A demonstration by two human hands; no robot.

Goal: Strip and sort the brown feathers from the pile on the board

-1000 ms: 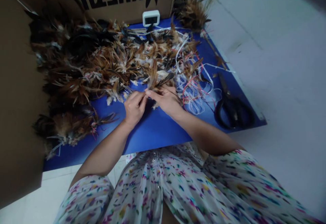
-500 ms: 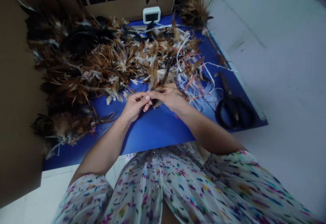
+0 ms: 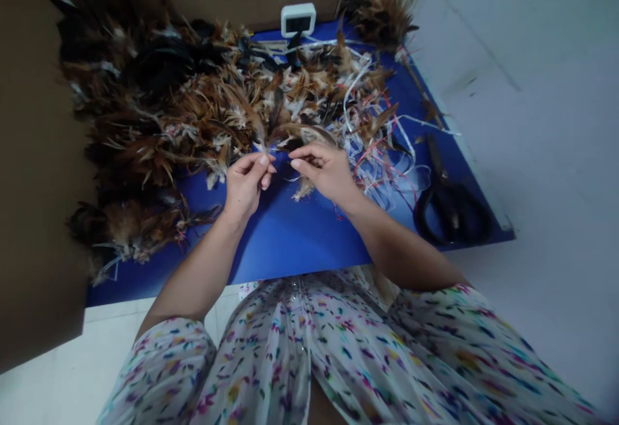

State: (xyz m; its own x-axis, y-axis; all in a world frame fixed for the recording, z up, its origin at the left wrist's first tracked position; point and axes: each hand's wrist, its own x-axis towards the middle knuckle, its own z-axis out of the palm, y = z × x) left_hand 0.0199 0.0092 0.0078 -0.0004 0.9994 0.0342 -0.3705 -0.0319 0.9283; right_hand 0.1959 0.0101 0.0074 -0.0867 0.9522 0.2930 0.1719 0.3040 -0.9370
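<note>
My left hand point(image 3: 245, 183) is closed in a pinch around the pale base of a brown feather point(image 3: 261, 129), whose vane points away from me. To its right, across a small gap, my right hand point(image 3: 325, 170) has its thumb and forefinger drawn close together; whatever they hold is too small to make out. Brown and striped feathers point(image 3: 316, 133) show just behind the right knuckles, and I cannot tell whether its curled fingers grip them. Under that hand is a downy tuft point(image 3: 303, 188). Both hands are over the blue tabletop point(image 3: 294, 238).
A wide heap of brown and black feathers point(image 3: 207, 102) covers the back and left. At right are tangled white ribbons and red strings point(image 3: 382, 160) and black-handled scissors point(image 3: 452, 209). A small white display point(image 3: 298, 20) stands before a cardboard box point(image 3: 251, 6). Another feather bunch point(image 3: 140, 228) lies front left.
My hands have drawn apart, the left one moving left with the feather, the right one staying near the ribbons. The whole view has shifted slightly.
</note>
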